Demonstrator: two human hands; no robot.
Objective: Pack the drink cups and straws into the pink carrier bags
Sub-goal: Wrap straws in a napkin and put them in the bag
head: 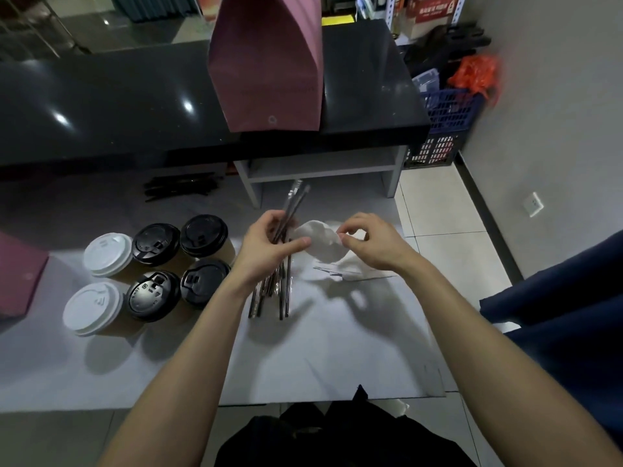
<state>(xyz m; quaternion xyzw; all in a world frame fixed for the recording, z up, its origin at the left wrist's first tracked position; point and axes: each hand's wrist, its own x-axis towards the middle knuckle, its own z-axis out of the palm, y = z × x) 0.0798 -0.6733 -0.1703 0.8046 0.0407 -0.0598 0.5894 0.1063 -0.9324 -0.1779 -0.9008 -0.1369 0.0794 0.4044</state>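
Watching from beside the desk (337, 348), my worry is the straws (286, 230): the left hand (269, 247) is clamped round a loose bundle of them, and a few could slide out the bottom, since some ends look like they're already resting on the surface. The right hand (367, 244) pinches a crumpled white napkin (320, 244), which could tear or drop. Six lidded cups (155, 267) sit at about 9 o'clock from the hands, unpacked. One pink bag (269, 62) stands at 12 o'clock on the black counter (101, 106), top cut off, so I can't tell what's inside. Another pink bag (20, 274) is half out of view at 9 o'clock.
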